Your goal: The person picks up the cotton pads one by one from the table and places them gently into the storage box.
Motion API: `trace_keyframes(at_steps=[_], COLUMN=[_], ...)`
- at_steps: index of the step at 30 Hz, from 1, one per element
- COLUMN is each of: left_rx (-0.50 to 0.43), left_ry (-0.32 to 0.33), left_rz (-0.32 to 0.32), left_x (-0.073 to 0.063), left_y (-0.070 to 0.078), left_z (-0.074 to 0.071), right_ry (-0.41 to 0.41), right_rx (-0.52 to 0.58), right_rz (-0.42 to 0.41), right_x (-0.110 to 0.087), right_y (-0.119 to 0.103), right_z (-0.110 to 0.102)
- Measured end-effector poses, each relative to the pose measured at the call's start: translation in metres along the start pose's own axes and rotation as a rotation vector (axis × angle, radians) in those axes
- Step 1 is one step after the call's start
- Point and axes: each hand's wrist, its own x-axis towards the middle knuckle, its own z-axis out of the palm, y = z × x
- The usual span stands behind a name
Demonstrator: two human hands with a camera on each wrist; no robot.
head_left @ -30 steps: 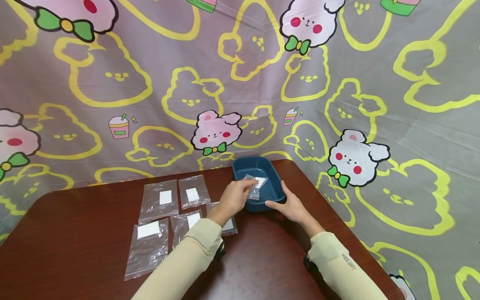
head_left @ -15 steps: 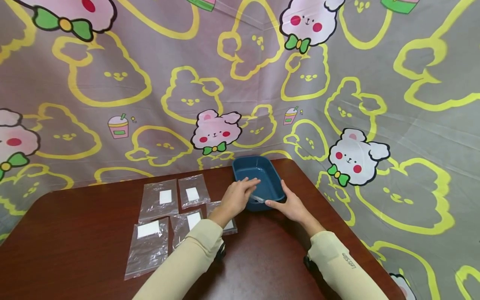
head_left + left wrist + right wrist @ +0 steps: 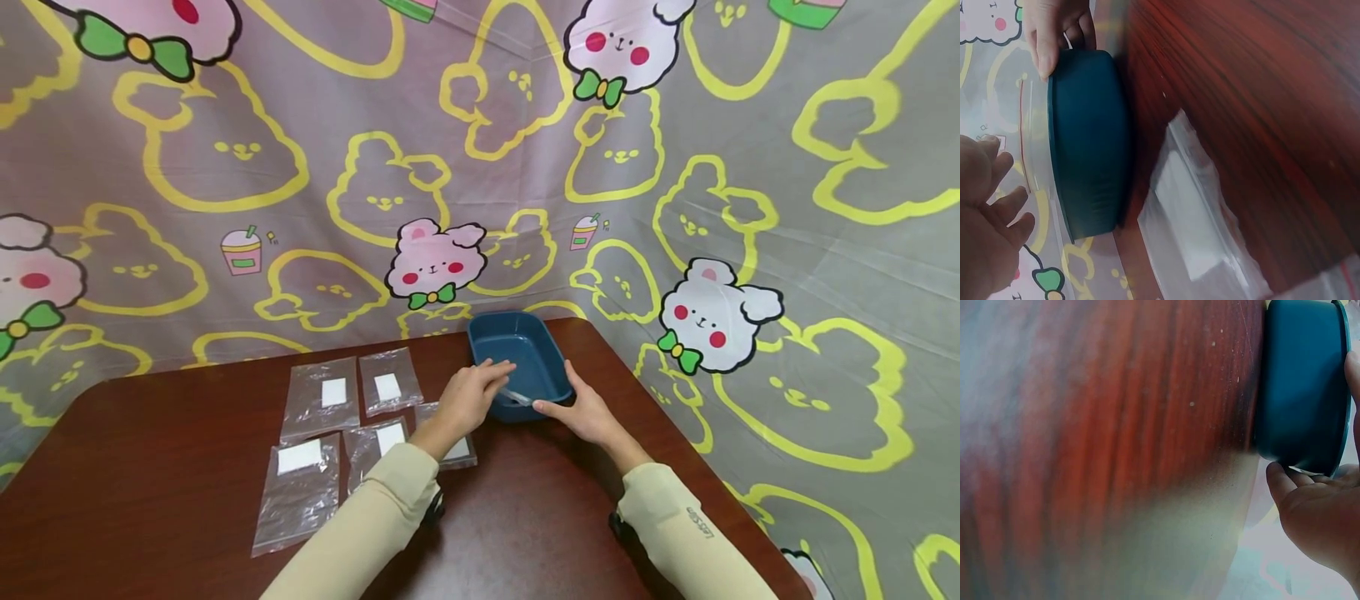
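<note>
My left hand [image 3: 467, 398] is over the near left rim of a blue plastic bin [image 3: 528, 358], its fingers loosely extended and spread. Just beside its fingertips, a clear zip bag [image 3: 517, 397] shows almost edge-on by the near rim. In the left wrist view the red zip line [image 3: 1022, 131] of that bag sticks up past the rim; whether a fingertip touches it is hard to tell. My right hand [image 3: 581, 408] grips the bin's near right corner, thumb on the front rim and fingers along the right side.
Several clear zip bags with white cards lie left of the bin, among them a front-left bag [image 3: 296, 496], a back-left bag [image 3: 303, 408] and one partly under my left arm [image 3: 459, 450]. Patterned fabric [image 3: 517, 167] hangs behind and right of the brown table [image 3: 172, 467].
A second ago my left fingers held the bag with its white card flat over the bin; then it turned edge-on at the near rim and the fingers spread. My right hand stays on the bin.
</note>
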Motion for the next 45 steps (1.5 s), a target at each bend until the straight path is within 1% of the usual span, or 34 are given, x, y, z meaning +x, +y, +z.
trace_keyframes(at_steps=[1, 7, 12, 14, 17, 19, 22, 29, 34, 38, 41, 45], left_rx=[-0.005, -0.022, -0.014, -0.012, -0.012, -0.002, 0.017, 0.035, 0.032, 0.048, 0.078, 0.111], left_ry=[0.005, 0.031, 0.079, 0.092, 0.110, 0.121, 0.141, 0.178, 0.212, 0.209, 0.195, 0.170], left_rz=[0.004, -0.025, -0.017, -0.038, -0.074, -0.091, -0.099, -0.166, -0.173, -0.171, -0.184, -0.234], left_x=[-0.001, -0.013, -0.027, -0.034, -0.046, -0.054, -0.068, -0.099, -0.120, -0.134, -0.143, -0.156], left_y=[-0.001, -0.014, -0.030, -0.037, -0.047, -0.054, -0.064, -0.087, -0.100, -0.107, -0.111, -0.114], left_z=[-0.001, -0.010, -0.019, -0.024, -0.033, -0.041, -0.052, -0.074, -0.086, -0.095, -0.102, -0.112], right_ry=[0.002, 0.005, -0.001, -0.004, -0.007, -0.007, -0.009, -0.006, -0.011, -0.017, -0.013, -0.017], right_rx=[0.000, -0.001, -0.006, -0.005, -0.002, -0.001, 0.003, 0.006, 0.008, 0.005, 0.003, 0.001], right_rz=[0.003, 0.008, -0.003, -0.008, -0.011, -0.006, 0.005, 0.006, 0.019, 0.030, 0.026, 0.016], right_x=[0.000, 0.000, -0.002, -0.002, -0.001, -0.001, 0.000, 0.002, 0.002, 0.002, 0.002, 0.002], right_y=[0.000, -0.001, -0.001, -0.001, 0.000, 0.000, -0.001, 0.000, 0.000, -0.001, -0.001, -0.001], right_z=[0.000, 0.000, -0.001, -0.001, -0.001, -0.001, -0.001, 0.000, 0.000, -0.001, -0.001, -0.001])
